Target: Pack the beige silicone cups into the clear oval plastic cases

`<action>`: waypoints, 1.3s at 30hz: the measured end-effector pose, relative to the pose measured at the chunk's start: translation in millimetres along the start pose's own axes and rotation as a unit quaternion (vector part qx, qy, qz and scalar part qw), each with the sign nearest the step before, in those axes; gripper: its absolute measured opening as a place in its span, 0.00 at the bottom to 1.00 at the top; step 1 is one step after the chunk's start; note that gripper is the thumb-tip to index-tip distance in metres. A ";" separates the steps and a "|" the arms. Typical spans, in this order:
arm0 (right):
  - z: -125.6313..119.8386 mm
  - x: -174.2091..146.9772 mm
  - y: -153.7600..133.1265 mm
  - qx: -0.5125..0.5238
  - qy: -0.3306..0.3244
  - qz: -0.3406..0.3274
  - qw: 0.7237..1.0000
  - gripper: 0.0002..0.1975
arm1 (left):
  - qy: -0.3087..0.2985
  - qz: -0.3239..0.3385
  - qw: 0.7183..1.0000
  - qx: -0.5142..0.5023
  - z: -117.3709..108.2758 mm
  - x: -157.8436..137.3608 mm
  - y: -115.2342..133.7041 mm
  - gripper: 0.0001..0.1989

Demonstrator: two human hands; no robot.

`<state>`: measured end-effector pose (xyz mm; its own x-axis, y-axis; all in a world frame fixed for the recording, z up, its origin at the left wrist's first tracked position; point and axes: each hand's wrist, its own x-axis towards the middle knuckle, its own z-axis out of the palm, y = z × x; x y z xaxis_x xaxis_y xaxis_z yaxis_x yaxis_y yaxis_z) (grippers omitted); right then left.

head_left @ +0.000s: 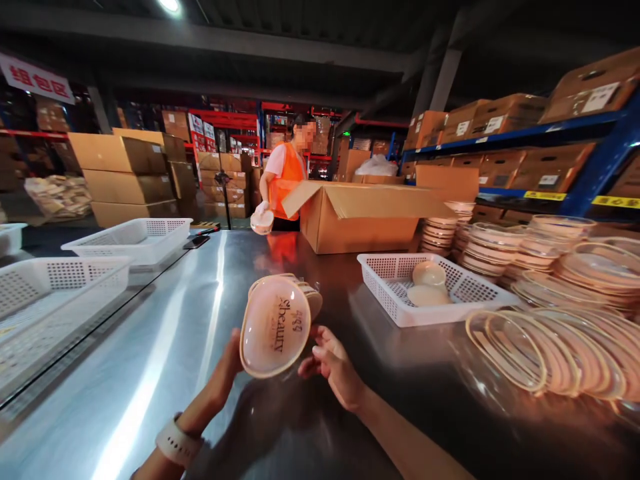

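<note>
You hold a beige oval case (276,328) up above the steel tabletop (165,347), its printed lid tilted toward you. Your left hand (226,371) grips the case's left edge, with the fingers hidden behind it and the thumb closed against the rim; a pale band sits on that wrist. Your right hand (334,364) is just right of the case, its fingers (320,335) half curled with the tips touching the lower right edge, more a steadying touch than a firm clasp. Right of the case and farther back, a white basket (400,313) rests on the tabletop holding two similar pale pieces (429,285). Beyond the basket to the right lie rows of stacked clear lids (540,347). Behind the case, across the tabletop, stands an open cardboard box (360,223), and just left of the box a person in an orange vest (285,180) holds another pale piece. Left of the case, well apart, sit empty white baskets (130,241).
</note>
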<state>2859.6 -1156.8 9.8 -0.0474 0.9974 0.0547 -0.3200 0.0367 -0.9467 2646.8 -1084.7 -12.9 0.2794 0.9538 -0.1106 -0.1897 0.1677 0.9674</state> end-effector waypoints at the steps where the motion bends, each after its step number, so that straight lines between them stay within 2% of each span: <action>1: 0.8 -0.5 0.7 0.013 -0.004 0.014 1.000 0.20 | -0.005 0.013 1.000 -0.006 0.5 -1.7 0.9 0.44; 3: 3.2 -1.7 -0.1 0.032 0.001 0.044 0.999 0.19 | -0.015 0.032 0.999 0.003 3.4 -6.2 4.5 0.55; 5: 6.0 -3.9 -4.1 0.012 -0.005 0.080 0.997 0.19 | -0.039 0.037 0.998 0.030 8.0 -10.6 8.3 0.61; 6: 7.4 -5.5 -6.8 -0.022 -0.021 0.097 0.995 0.21 | -0.058 0.036 0.997 0.043 10.4 -12.1 9.2 0.60; 10: 12.6 -13.1 -11.9 -0.170 -0.118 0.136 0.969 0.30 | -0.126 0.045 0.989 0.059 17.5 -13.0 2.5 0.47; 13: 15.1 -13.6 -3.1 -0.191 -0.102 0.124 0.968 0.30 | -0.147 0.044 0.986 0.064 18.8 -10.1 -7.5 0.45; 15: 12.4 -8.5 4.2 -0.187 -0.040 0.110 0.975 0.32 | -0.138 0.046 0.987 0.072 17.7 -7.8 -11.2 0.45; 16: 8.9 -4.5 6.0 -0.172 0.014 0.091 0.981 0.32 | -0.124 0.047 0.988 0.078 16.5 -6.6 -11.7 0.44; 18: -1.6 4.7 3.6 -0.122 0.169 0.015 0.978 0.32 | -0.097 0.043 0.990 0.095 12.8 -4.1 -10.7 0.44; 20: -12.7 11.6 -5.1 -0.077 0.331 -0.101 0.935 0.32 | -0.099 0.035 0.987 0.119 7.8 -1.8 -8.8 0.46; 21: -16.3 12.8 -9.7 -0.077 0.378 -0.151 0.910 0.31 | -0.103 0.040 0.985 0.136 5.4 -1.0 -8.0 0.48; 22: -17.8 12.2 -12.9 -0.101 0.383 -0.181 0.900 0.31 | -0.101 0.060 0.980 0.159 3.3 -0.8 -7.6 0.51; 23: -17.0 9.7 -14.0 -0.142 0.348 -0.188 0.907 0.31 | -0.092 0.098 0.973 0.187 1.7 -1.2 -7.3 0.53; 25: -9.9 0.9 -8.4 -0.242 0.201 -0.144 0.938 0.31 | -0.064 0.196 0.950 0.234 1.0 -4.6 -6.7 0.52; 26: -5.3 -4.0 -2.5 -0.284 0.122 -0.111 0.945 0.32 | -0.055 0.236 0.937 0.249 1.7 -7.3 -6.0 0.45; 27: -1.1 -8.5 4.1 -0.316 0.066 -0.088 0.942 0.32 | -0.053 0.261 0.929 0.259 2.9 -10.1 -4.9 0.34; 28: 1.7 -11.9 10.6 -0.342 0.034 -0.083 0.936 0.32 | -0.050 0.269 0.925 0.264 4.2 -12.5 -3.3 0.20; 29: 3.0 -13.8 15.8 -0.366 0.015 -0.096 0.926 0.30 | -0.038 0.268 0.925 0.267 5.2 -14.0 -1.2 0.12; 31: 1.2 -12.6 21.5 -0.433 -0.052 -0.140 0.889 0.26 | 0.026 0.253 0.929 0.269 3.3 -12.9 4.6 0.16; 32: -1.1 -9.8 22.6 -0.477 -0.108 -0.148 0.860 0.28 | 0.072 0.247 0.929 0.266 -1.0 -10.3 8.5 0.16; 34: -5.7 -2.6 25.6 -0.568 -0.229 -0.127 0.780 0.35 | 0.166 0.234 0.923 0.257 -19.3 -3.8 19.5 0.17; 36: -10.3 1.1 35.6 -0.639 -0.281 -0.097 0.709 0.37 | 0.231 0.219 0.910 0.266 -51.7 -1.6 36.7 0.28; 37: -13.5 0.0 44.1 -0.660 -0.283 -0.101 0.688 0.38 | 0.254 0.211 0.900 0.284 -72.7 -3.9 48.4 0.32; 39: -23.6 -9.9 65.9 -0.675 -0.276 -0.146 0.668 0.39 | 0.289 0.199 0.871 0.345 -120.3 -16.5 78.7 0.35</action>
<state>2861.3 -1162.8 -60.6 -0.6303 0.7745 0.0546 0.7367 0.6188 -0.2726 2514.0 -1057.2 37.6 -0.2370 0.9016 0.3617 0.5030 -0.2047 0.8397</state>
